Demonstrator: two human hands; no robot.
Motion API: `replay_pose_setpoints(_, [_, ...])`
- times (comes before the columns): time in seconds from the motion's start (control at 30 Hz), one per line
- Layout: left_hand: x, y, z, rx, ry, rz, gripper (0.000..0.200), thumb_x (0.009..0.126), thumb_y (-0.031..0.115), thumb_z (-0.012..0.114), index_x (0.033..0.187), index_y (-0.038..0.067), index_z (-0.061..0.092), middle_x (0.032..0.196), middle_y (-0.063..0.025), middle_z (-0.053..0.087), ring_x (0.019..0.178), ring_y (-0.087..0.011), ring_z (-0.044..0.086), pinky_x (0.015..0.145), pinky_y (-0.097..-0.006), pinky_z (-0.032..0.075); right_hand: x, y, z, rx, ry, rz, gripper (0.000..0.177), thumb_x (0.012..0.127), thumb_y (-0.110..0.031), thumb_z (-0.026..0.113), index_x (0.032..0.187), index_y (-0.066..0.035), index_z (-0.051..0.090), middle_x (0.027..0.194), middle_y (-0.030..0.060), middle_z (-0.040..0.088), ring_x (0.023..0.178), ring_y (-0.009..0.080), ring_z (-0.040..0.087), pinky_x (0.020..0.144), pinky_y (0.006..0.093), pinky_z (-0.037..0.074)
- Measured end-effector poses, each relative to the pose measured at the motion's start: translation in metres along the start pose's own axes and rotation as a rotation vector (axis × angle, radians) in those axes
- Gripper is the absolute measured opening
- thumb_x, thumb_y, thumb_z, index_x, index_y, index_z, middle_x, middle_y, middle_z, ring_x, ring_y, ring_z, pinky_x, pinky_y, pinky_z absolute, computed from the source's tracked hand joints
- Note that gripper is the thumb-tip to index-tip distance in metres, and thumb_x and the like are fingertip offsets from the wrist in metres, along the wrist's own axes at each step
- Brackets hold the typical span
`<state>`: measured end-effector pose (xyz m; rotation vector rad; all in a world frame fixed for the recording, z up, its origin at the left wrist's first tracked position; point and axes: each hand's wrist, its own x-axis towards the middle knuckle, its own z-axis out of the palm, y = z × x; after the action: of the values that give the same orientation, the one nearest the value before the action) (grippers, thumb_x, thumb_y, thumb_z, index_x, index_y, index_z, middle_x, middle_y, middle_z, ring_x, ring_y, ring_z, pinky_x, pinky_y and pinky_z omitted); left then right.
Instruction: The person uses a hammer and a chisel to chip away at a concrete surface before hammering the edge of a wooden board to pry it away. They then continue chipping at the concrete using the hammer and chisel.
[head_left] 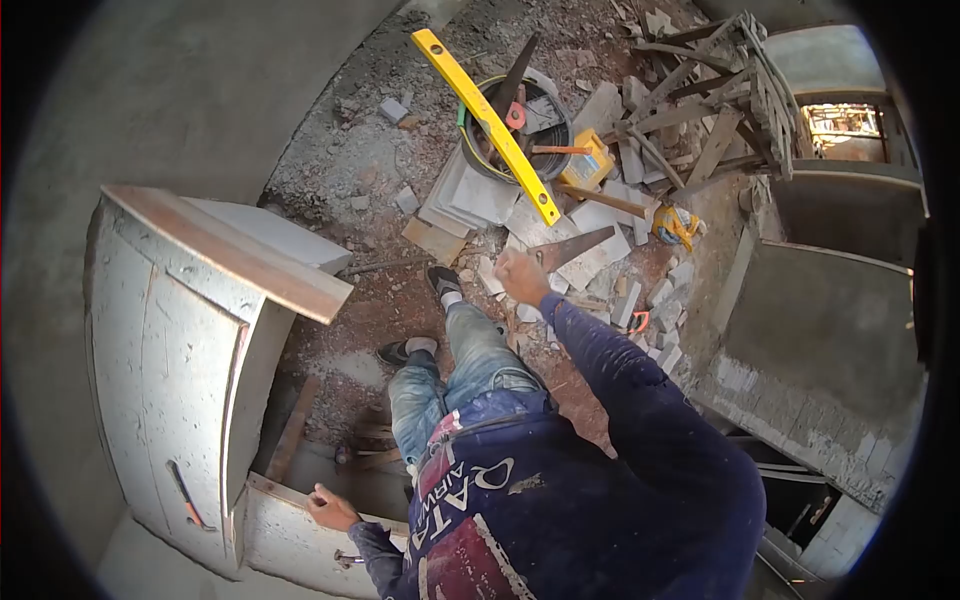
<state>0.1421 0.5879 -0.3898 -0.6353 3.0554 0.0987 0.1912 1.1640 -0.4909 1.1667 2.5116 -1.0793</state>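
Observation:
My right hand (522, 277) is closed round the handle of a handsaw (582, 246), its blade pointing right over broken white blocks (600, 270). Lower left, my left hand (333, 508) rests with curled fingers on the top edge of a white-faced board (300, 527). Close to my left sleeve, a small metal tool (348, 560) lies against that board. A claw hammer (190, 500) with an orange handle lies on the large white panel (165, 370) further left.
A yellow spirit level (487, 125) lies across a black bucket (475, 150) of tools, with a yellow container (592, 160) beside it. Scrap timber (715, 95) is heaped at the back right. Rubble covers the floor around my feet. A projecting plank (230, 250) edges the panel.

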Motion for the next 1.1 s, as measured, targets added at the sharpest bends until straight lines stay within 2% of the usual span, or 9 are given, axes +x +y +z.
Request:
replay_pose_setpoints(0.2, [-0.029, 0.138, -0.024, -0.377, -0.584, 0.196, 0.021, 0.094, 0.018, 0.067, 0.092, -0.001, 0.061, 0.082, -0.0045, 0.060, 0.075, -0.0143, 0.058, 0.074, -0.0311, 0.049, 0.114, 0.079, -0.062, 0.097, 0.535, 0.282, 0.017, 0.088, -0.020, 0.062, 0.094, -0.004, 0.064, 0.090, 0.0189, 0.068, 0.088, 0.0389, 0.065, 0.081, 0.0481, 0.051])
replay_pose_setpoints(0.3, [-0.038, 0.150, -0.025, -0.485, -0.833, 0.124, 0.019, 0.094, 0.013, 0.068, 0.104, -0.003, 0.064, 0.091, -0.0047, 0.066, 0.085, -0.0124, 0.061, 0.081, -0.0289, 0.051, 0.147, 0.095, -0.073, -0.065, 0.551, 0.140, 0.015, 0.090, -0.017, 0.059, 0.095, -0.005, 0.065, 0.098, 0.0193, 0.067, 0.096, 0.0382, 0.063, 0.086, 0.0489, 0.049])
replay_pose_setpoints(0.5, [-0.034, 0.126, -0.022, -0.298, -0.938, 0.103, 0.027, 0.095, 0.016, 0.067, 0.114, -0.003, 0.063, 0.099, -0.0085, 0.069, 0.090, -0.0148, 0.065, 0.084, -0.0290, 0.051, 0.241, 0.125, -0.057, -0.014, 0.394, -0.073, 0.022, 0.092, -0.018, 0.054, 0.100, -0.003, 0.069, 0.105, 0.0218, 0.069, 0.102, 0.0394, 0.064, 0.090, 0.0491, 0.050])
replay_pose_setpoints(0.57, [-0.035, 0.128, -0.029, -0.343, -0.934, 0.059, 0.029, 0.095, 0.017, 0.067, 0.116, -0.003, 0.062, 0.098, -0.0089, 0.069, 0.089, -0.0153, 0.065, 0.083, -0.0293, 0.052, 0.270, 0.140, -0.056, -0.460, -0.259, -0.117, 0.028, 0.092, -0.021, 0.055, 0.103, 0.000, 0.070, 0.099, 0.0222, 0.069, 0.099, 0.0393, 0.066, 0.089, 0.0482, 0.052])
replay_pose_setpoints(0.7, [-0.039, 0.145, -0.036, -0.367, -0.835, 0.031, 0.030, 0.095, 0.019, 0.066, 0.116, -0.002, 0.062, 0.098, -0.0099, 0.069, 0.088, -0.0162, 0.065, 0.082, -0.0302, 0.052, 0.293, 0.150, -0.042, -0.469, -0.407, -0.090, 0.029, 0.091, -0.024, 0.055, 0.092, -0.002, 0.074, 0.094, 0.0234, 0.069, 0.095, 0.0376, 0.068, 0.083, 0.0443, 0.055])
replay_pose_setpoints(0.83, [-0.045, 0.148, -0.029, -0.316, -0.850, 0.098, 0.031, 0.095, 0.020, 0.066, 0.117, -0.002, 0.063, 0.101, -0.0110, 0.070, 0.092, -0.0186, 0.066, 0.085, -0.0319, 0.052, 0.275, 0.152, -0.054, -0.878, -0.256, -0.568, 0.020, 0.082, -0.020, 0.062, 0.074, -0.007, 0.075, 0.081, 0.0150, 0.068, 0.076, 0.0316, 0.066, 0.063, 0.0392, 0.049])
replay_pose_setpoints(0.9, [-0.052, 0.151, -0.023, -0.357, -0.858, 0.146, 0.031, 0.095, 0.020, 0.065, 0.117, -0.002, 0.064, 0.102, -0.0117, 0.070, 0.093, -0.0196, 0.066, 0.086, -0.0325, 0.052, 0.253, 0.151, -0.071, -1.038, -0.310, -0.602, 0.017, 0.083, -0.015, 0.063, 0.090, -0.003, 0.072, 0.088, 0.0190, 0.068, 0.084, 0.0326, 0.067, 0.069, 0.0422, 0.051])
replay_pose_setpoints(0.97, [-0.057, 0.160, -0.018, -0.369, -0.861, 0.113, 0.031, 0.094, 0.020, 0.066, 0.116, -0.002, 0.064, 0.103, -0.0130, 0.071, 0.095, -0.0213, 0.067, 0.087, -0.0338, 0.052, 0.216, 0.144, -0.086, -0.139, 0.060, -0.040, 0.028, 0.084, -0.012, 0.065, 0.108, 0.000, 0.063, 0.090, 0.0210, 0.068, 0.092, 0.0330, 0.067, 0.078, 0.0450, 0.051])
replay_pose_setpoints(1.1, [-0.067, 0.177, -0.011, -0.367, -0.848, 0.222, 0.030, 0.092, 0.018, 0.066, 0.115, -0.002, 0.065, 0.103, -0.0152, 0.071, 0.096, -0.0234, 0.068, 0.088, -0.0352, 0.052, 0.159, 0.115, -0.129, 0.090, 0.093, -0.049, 0.038, 0.084, -0.013, 0.067, 0.117, 0.001, 0.055, 0.102, 0.0236, 0.066, 0.103, 0.0370, 0.064, 0.088, 0.0454, 0.049])
